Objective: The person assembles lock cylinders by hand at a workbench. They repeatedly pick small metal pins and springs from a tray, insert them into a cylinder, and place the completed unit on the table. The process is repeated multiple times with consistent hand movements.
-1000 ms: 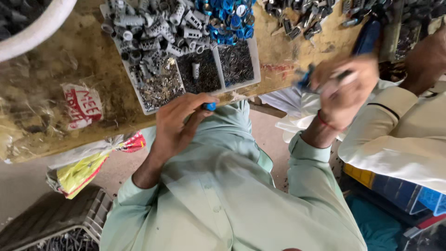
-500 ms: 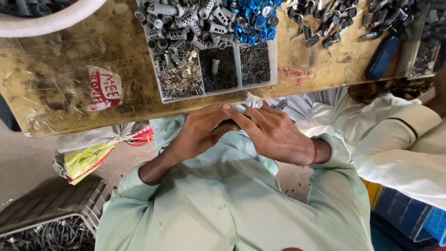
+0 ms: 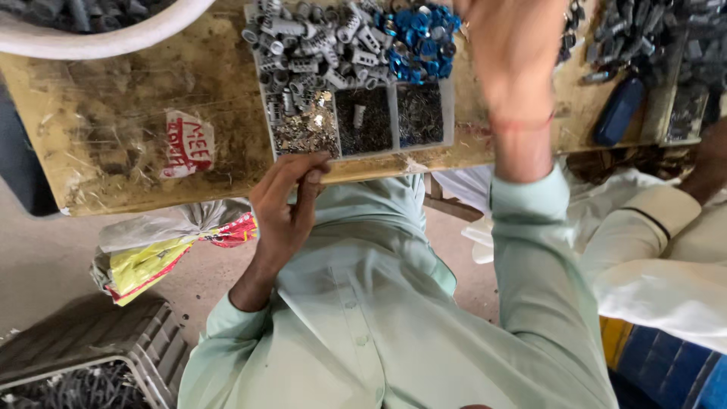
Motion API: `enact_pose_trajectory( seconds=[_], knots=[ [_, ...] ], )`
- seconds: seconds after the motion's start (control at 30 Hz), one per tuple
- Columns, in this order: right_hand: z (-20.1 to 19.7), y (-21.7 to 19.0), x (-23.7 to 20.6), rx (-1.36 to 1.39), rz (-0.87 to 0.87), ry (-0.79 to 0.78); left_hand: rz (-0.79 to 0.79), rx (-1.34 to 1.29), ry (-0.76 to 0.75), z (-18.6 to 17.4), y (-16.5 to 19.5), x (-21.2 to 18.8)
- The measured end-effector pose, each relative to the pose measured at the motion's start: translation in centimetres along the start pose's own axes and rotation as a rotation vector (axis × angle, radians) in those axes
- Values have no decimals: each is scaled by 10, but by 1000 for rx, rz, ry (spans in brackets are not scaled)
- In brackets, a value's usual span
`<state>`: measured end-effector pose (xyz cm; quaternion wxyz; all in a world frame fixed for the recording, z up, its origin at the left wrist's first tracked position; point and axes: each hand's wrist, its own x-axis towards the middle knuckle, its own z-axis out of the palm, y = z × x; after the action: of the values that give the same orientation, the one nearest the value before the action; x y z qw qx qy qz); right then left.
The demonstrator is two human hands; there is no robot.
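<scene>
right hand (image 3: 511, 57) has gone from the lap up to the top centre of the frame, over the blue caps (image 3: 420, 34) and the tray (image 3: 448, 113); it is blurred, so whether it is spread or pinching cannot be told. left hand (image 3: 288, 208) stays low at the bench (image 3: 113, 129) edge, mid-frame, fingers curled with thumb and forefinger pressed together, whatever they hold hidden. grey parts (image 3: 318, 42) fill the tray's back. half a second ago both hands met at the shirt (image 3: 363, 303); now they are well apart.

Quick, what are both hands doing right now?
Left hand: fingers curled at the table edge, contents cannot be told.
Right hand: blurred, cannot tell.
</scene>
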<state>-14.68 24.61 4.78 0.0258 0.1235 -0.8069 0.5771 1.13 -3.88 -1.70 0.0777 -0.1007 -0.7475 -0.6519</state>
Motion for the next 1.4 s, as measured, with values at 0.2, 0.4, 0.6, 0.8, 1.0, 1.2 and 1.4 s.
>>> enact_pose_trajectory(
  seconds=[0.2, 0.4, 0.6, 0.8, 1.0, 1.2, 1.4],
  knots=[
    [33, -36, -58, -466, -298, -660, -14, 692, -109, -16, -2, 10],
    [66, -7, -78, -896, -328, -538, -112, 825, -261, -14, -2, 32],
    [68, 8, -83, -906, -382, -489, -88, 880, -365, -13, -1, 39],
    [67, 11, -80, -570, -200, -398, -15, 572, -216, -16, -3, 33],
    [63, 25, -95, -229, 59, -235, -32, 272, -19, -1, -10, 21],
    [69, 28, -109, 70, 319, -217, -137, -77, -33, 19, -3, 23],
    [64, 25, -114, 395, 474, -321, -105, -145, -92, 30, -4, 30]
  ],
)
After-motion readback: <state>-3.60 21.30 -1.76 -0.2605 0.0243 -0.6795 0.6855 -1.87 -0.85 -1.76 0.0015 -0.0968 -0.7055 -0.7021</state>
